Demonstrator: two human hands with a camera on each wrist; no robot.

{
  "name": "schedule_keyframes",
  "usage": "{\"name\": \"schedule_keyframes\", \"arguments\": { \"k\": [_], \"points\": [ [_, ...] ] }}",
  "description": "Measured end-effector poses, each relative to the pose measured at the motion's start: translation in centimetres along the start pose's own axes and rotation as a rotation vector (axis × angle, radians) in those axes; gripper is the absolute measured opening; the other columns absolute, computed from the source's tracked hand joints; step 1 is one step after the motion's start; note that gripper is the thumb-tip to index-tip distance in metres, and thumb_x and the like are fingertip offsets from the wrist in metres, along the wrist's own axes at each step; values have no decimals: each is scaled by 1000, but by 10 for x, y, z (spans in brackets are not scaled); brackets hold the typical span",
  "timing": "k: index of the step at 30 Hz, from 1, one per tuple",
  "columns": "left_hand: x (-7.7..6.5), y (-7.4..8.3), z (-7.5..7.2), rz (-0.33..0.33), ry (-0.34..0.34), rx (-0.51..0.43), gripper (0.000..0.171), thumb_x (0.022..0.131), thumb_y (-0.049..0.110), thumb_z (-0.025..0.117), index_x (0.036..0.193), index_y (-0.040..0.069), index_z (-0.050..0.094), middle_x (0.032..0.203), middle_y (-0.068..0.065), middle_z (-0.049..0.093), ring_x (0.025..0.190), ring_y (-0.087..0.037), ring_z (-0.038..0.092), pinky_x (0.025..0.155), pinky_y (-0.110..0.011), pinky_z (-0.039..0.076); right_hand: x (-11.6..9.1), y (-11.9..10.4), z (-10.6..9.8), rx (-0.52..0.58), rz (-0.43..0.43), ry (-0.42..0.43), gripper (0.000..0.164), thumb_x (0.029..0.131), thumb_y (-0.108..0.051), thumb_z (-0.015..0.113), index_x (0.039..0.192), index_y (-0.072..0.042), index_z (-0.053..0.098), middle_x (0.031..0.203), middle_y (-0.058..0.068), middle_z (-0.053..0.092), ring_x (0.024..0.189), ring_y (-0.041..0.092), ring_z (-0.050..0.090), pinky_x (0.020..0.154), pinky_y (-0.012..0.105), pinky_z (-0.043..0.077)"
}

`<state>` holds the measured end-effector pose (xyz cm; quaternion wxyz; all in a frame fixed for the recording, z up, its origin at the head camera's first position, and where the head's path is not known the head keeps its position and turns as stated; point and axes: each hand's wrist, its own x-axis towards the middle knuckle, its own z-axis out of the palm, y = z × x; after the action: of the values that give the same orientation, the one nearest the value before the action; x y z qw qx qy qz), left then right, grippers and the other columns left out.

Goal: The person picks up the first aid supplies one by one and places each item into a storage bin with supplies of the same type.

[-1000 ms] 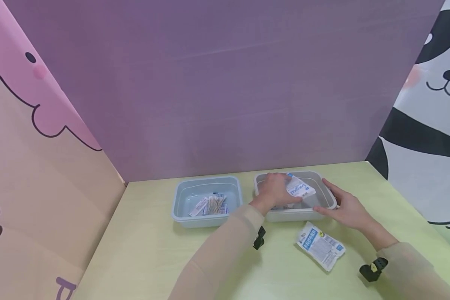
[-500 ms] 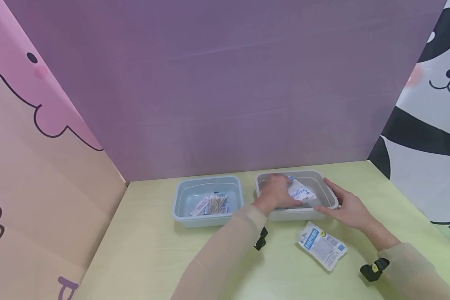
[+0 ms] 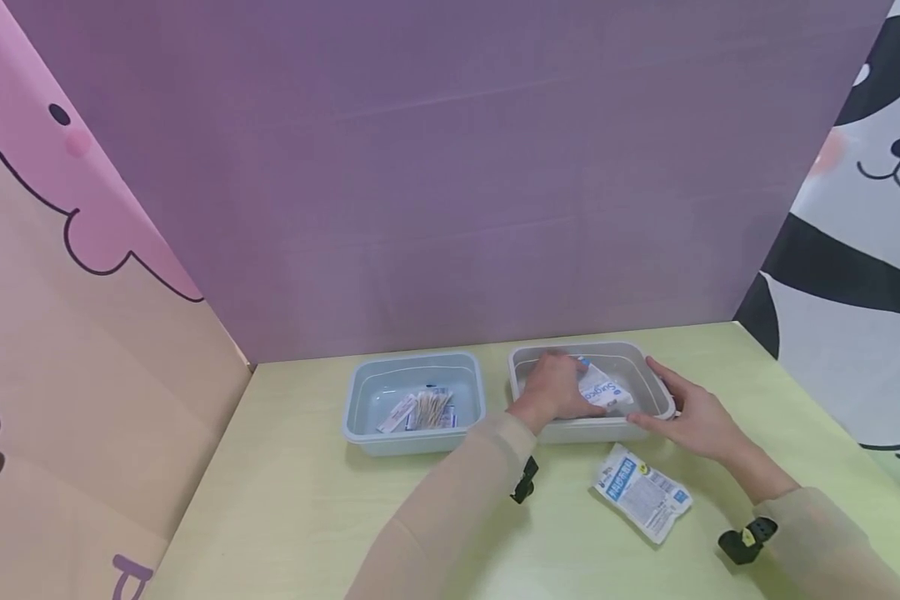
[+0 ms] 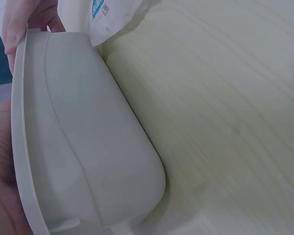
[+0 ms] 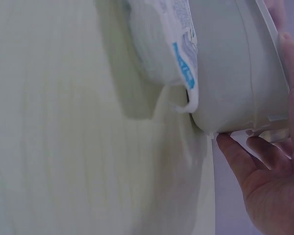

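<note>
A white packet (image 3: 603,387) with blue "Surgical" lettering lies low inside the grey plastic bin (image 3: 570,431) in the head view. My left hand (image 3: 555,388) reaches over the bin's front wall and grips the packet, its thumb toward the front and its fingers at the packet's back edge. The hand hides the bin's left part. My right hand (image 3: 693,417) holds the bin's right end, thumb at the front rim. In the right wrist view, the fingers (image 5: 235,155) of that hand press the bin's end wall (image 5: 225,63).
In front of the grey bin, a white and blue packet (image 3: 642,493) lies on the yellow-green table (image 3: 292,500). To the left stands a light blue bin (image 3: 412,446) with a bundle of cotton swabs (image 3: 431,409) and small packets. A purple wall (image 3: 450,167) rises behind.
The left hand has lowered the Surgical packet deeper into the grey bin. The right hand has stayed at the bin's right end.
</note>
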<state>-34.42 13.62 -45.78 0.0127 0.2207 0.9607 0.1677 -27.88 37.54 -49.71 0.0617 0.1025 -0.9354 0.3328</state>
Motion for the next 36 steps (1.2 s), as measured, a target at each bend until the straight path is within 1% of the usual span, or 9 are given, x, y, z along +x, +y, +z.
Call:
{"name": "schedule_keyframes", "arguments": {
  "k": [11,15,18,22,24,27,30,34,36],
  "points": [
    [2,0,0,-11,-25,-1,72,75,60,92,138,29,72,140,13,69,130,-9,58,107,-21,49,-1,-4,1,10,-2,5,103,92,-41,84,168,-3,25,159,36,46,133,52,59,86,11,47],
    [3,-2,2,-21,-39,8,75,74,62,92,139,30,72,138,12,70,124,-6,61,103,-20,52,-2,-4,2,4,12,-2,104,93,-42,83,169,-4,23,160,36,44,135,54,57,96,35,59],
    [3,-1,2,-19,-37,-4,75,76,63,90,141,30,70,136,12,71,118,-5,62,99,-19,53,-2,-4,2,3,17,-5,105,93,-43,83,169,-4,22,160,36,44,135,55,56,99,54,59],
    [0,2,-5,-4,-21,-55,73,80,59,89,142,27,69,138,11,71,119,-6,63,99,-20,54,-2,-4,1,2,18,-4,105,93,-43,83,169,-4,23,160,36,44,134,54,57,94,32,59],
    [-2,4,-10,1,-12,-84,72,82,56,89,143,25,68,141,10,70,127,-8,63,103,-22,53,-2,-4,0,-3,18,-4,105,93,-44,83,169,-4,23,160,35,45,134,54,57,92,28,57],
    [-2,6,-18,16,4,-109,71,82,55,89,143,24,68,141,10,70,134,-12,61,110,-24,51,-1,-4,1,3,11,-4,104,93,-43,83,169,-3,23,160,36,44,134,54,57,95,38,61],
    [-2,7,-25,24,35,-117,72,82,54,89,144,22,68,143,8,69,137,-13,60,114,-25,49,-1,-2,2,15,6,-1,104,93,-42,83,169,-2,23,161,36,43,135,57,55,101,59,59],
    [-2,6,-32,12,74,-120,75,81,54,90,146,24,66,148,5,66,139,-15,59,114,-27,50,-1,-1,2,19,6,0,104,93,-42,83,169,-2,22,161,37,42,137,58,53,102,66,55],
    [-3,7,-33,16,81,-124,76,81,54,90,147,26,65,150,5,65,141,-17,58,113,-29,51,-2,-1,0,12,10,1,104,93,-42,83,169,-2,23,160,36,44,136,56,55,99,56,60]
  ]
}}
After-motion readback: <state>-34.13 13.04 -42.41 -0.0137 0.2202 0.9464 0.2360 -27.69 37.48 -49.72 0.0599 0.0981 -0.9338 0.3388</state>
